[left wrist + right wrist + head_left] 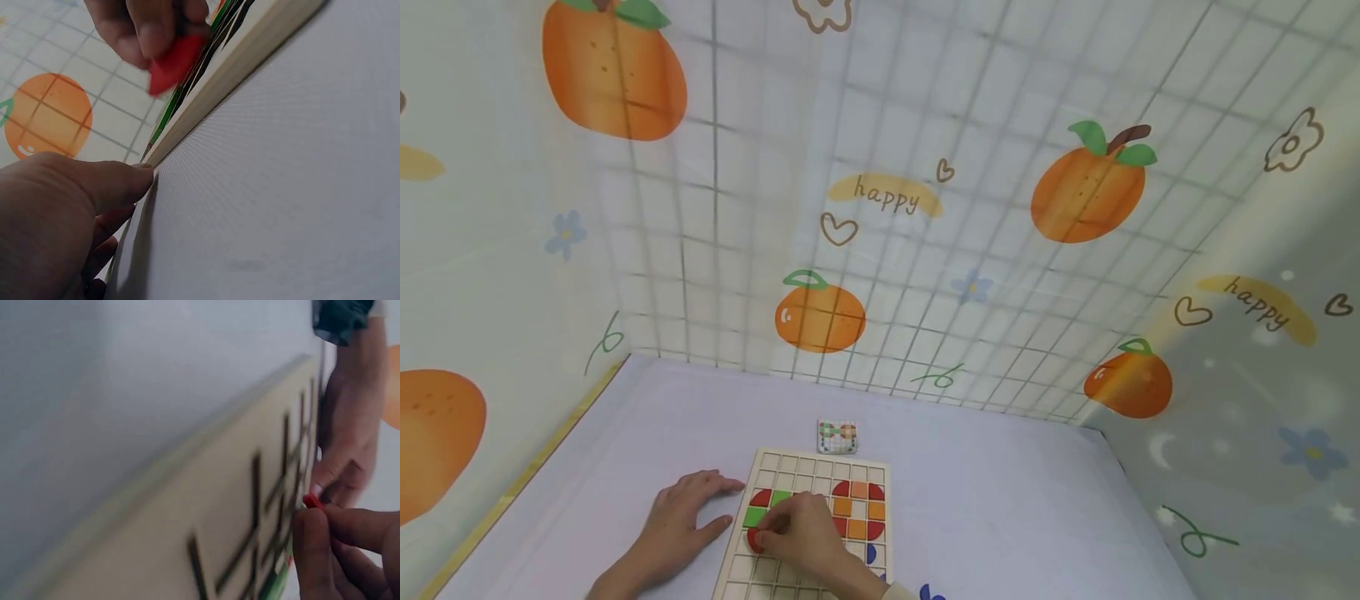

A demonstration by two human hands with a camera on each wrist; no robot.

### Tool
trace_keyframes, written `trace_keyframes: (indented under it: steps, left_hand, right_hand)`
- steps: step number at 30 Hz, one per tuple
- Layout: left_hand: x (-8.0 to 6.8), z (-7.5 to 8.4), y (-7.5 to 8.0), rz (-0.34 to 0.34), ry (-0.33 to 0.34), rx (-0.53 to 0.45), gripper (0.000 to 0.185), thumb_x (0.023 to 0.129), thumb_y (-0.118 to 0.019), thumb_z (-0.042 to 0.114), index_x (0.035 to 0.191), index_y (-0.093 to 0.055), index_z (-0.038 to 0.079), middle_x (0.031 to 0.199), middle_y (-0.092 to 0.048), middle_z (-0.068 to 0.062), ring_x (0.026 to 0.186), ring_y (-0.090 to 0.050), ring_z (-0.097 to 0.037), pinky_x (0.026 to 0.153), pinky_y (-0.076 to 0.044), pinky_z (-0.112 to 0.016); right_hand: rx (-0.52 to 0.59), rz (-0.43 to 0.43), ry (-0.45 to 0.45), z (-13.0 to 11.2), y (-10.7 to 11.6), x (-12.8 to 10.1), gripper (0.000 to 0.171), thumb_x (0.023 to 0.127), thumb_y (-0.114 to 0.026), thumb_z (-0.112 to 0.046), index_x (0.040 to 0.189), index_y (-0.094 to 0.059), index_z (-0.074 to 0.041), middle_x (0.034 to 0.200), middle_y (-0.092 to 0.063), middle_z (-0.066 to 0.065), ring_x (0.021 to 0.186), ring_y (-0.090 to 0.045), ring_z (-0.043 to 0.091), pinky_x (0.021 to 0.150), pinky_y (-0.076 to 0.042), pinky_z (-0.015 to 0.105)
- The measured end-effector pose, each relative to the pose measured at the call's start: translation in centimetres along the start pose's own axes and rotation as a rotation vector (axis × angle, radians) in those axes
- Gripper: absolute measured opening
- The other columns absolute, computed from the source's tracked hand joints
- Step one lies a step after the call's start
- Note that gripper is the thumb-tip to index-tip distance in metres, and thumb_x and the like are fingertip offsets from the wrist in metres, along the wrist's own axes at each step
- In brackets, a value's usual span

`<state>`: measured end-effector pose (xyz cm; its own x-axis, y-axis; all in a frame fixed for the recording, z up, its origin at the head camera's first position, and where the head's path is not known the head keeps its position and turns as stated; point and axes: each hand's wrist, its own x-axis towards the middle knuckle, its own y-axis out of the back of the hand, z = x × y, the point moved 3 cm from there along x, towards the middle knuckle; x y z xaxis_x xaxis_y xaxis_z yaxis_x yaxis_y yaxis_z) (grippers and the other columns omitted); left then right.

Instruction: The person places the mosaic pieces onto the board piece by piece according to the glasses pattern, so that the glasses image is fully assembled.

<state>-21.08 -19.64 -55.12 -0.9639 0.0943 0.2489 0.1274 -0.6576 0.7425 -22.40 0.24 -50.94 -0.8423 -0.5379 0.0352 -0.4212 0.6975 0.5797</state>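
In the head view my right hand (805,537) is over the left part of a wooden grid board (739,570), pinching a red curved-edge tile (753,541) between thumb and fingers. The left wrist view shows this red tile (175,67) tilted just above the board. My left hand (679,521) lies at the board's left edge, fingers extended; in its wrist view the thumb (122,184) touches the board's side. Green tiles (755,517) and another red tile (762,497) sit in nearby cells. The right hand covers the board's middle.
On the board's right are red, orange and peach tiles (843,507) in a rounded block, with a blue tile (871,553) below. A patterned card (837,435) lies beyond the far edge. Something blue (931,592) shows at the bottom edge. Printed cloth (895,333) walls the table.
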Motion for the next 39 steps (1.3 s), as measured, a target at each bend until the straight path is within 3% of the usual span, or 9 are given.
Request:
trace_keyframes:
  steps: [5,10,13,18,24,34,39]
  left_hand:
    - [0.0,0.1,0.1,0.017,-0.025,0.001,0.042,0.080,-0.082,0.019,0.117,-0.065,0.027,0.121,-0.059,0.007,0.128,-0.044,-0.028,0.095,-0.029,-0.053]
    - [0.0,0.3,0.1,0.023,-0.024,0.010,0.041,0.079,-0.082,0.019,0.116,-0.066,0.027,0.120,-0.060,0.007,0.127,-0.045,-0.028,0.094,-0.029,-0.053]
    - [0.0,0.3,0.1,0.025,-0.028,0.013,0.041,0.079,-0.082,0.019,0.116,-0.066,0.026,0.120,-0.060,0.006,0.126,-0.046,-0.028,0.094,-0.030,-0.054]
    - [0.0,0.0,0.0,0.027,-0.029,0.028,0.041,0.079,-0.082,0.020,0.116,-0.066,0.027,0.120,-0.060,0.007,0.126,-0.045,-0.027,0.094,-0.030,-0.054]
    - [0.1,0.1,0.1,0.044,-0.044,0.023,0.042,0.078,-0.084,0.019,0.115,-0.066,0.028,0.120,-0.060,0.007,0.126,-0.046,-0.028,0.093,-0.030,-0.054]
    - [0.0,0.2,0.1,0.043,-0.042,0.036,0.044,0.076,-0.085,0.020,0.115,-0.066,0.027,0.120,-0.060,0.005,0.124,-0.047,-0.027,0.093,-0.030,-0.054]
    - [0.0,0.3,0.1,0.028,-0.020,0.036,0.043,0.077,-0.084,0.021,0.116,-0.066,0.026,0.122,-0.060,0.003,0.126,-0.046,-0.029,0.095,-0.030,-0.056]
  right_hand:
    - [-0.094,0.060,-0.026,-0.1,-0.9,0.6,0.008,0.082,-0.078,-0.009,0.076,-0.077,-0.013,0.061,-0.059,-0.020,0.056,-0.054,-0.006,0.051,-0.046,0.014]
    - [-0.164,0.059,-0.013,0.0,-1.2,0.7,0.007,0.083,-0.078,-0.012,0.077,-0.077,-0.015,0.062,-0.056,-0.020,0.057,-0.052,-0.005,0.051,-0.045,0.014]
    - [-0.210,0.036,0.018,-0.1,-1.5,0.6,0.002,0.084,-0.080,-0.016,0.083,-0.078,-0.015,0.067,-0.058,-0.020,0.064,-0.052,-0.006,0.056,-0.045,0.013]
    - [-0.320,-0.013,0.087,-0.6,-1.7,0.6,0.009,0.083,-0.081,-0.018,0.092,-0.080,-0.015,0.076,-0.063,-0.021,0.072,-0.053,-0.010,0.063,-0.045,0.009]
    - [-0.504,-0.034,0.186,-1.5,-1.8,0.7,0.003,0.085,-0.079,-0.017,0.084,-0.080,-0.019,0.070,-0.064,-0.021,0.064,-0.048,-0.014,0.059,-0.040,0.005]
    - [-0.535,-0.047,0.164,-1.5,-1.1,0.4,0.005,0.089,-0.075,-0.019,0.089,-0.080,-0.020,0.075,-0.063,-0.023,0.072,-0.051,-0.012,0.068,-0.043,0.008]
    - [-0.534,-0.037,0.102,-0.9,0.6,-1.1,0.004,0.088,-0.075,-0.022,0.085,-0.078,-0.023,0.073,-0.059,-0.024,0.070,-0.049,-0.009,0.064,-0.043,0.012]
